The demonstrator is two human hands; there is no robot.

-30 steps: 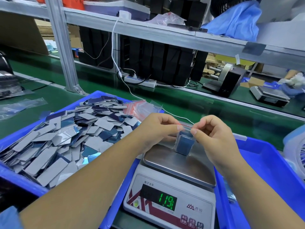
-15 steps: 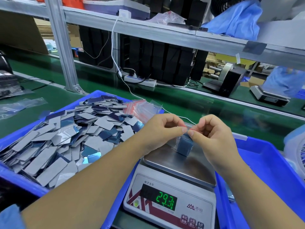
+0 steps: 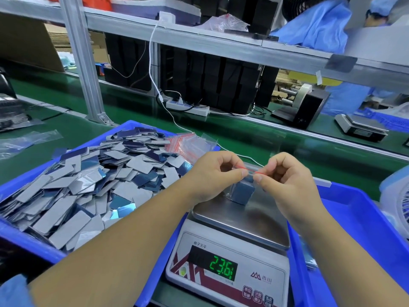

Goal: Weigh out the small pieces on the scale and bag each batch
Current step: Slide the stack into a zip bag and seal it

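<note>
Sealing of one weighed batch at the scale

A small clear zip bag with a red seal line [image 3: 242,191], loaded with a stack of blue-grey rectangular pieces, is rested on the steel pan of the white digital scale [image 3: 241,220]. Its seal strip is pinched shut-fingered between the left hand [image 3: 212,173] at 9 o'clock and the right hand [image 3: 285,178] at 3 o'clock. One batch is judged nearly sealed; a large heap remains in the blue plastic tray [image 3: 26,240] at 9 o'clock.

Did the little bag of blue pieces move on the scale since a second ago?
No. The bag sits at the same far spot on the scale pan, under the left hand and right hand pinching its red strip.
</note>
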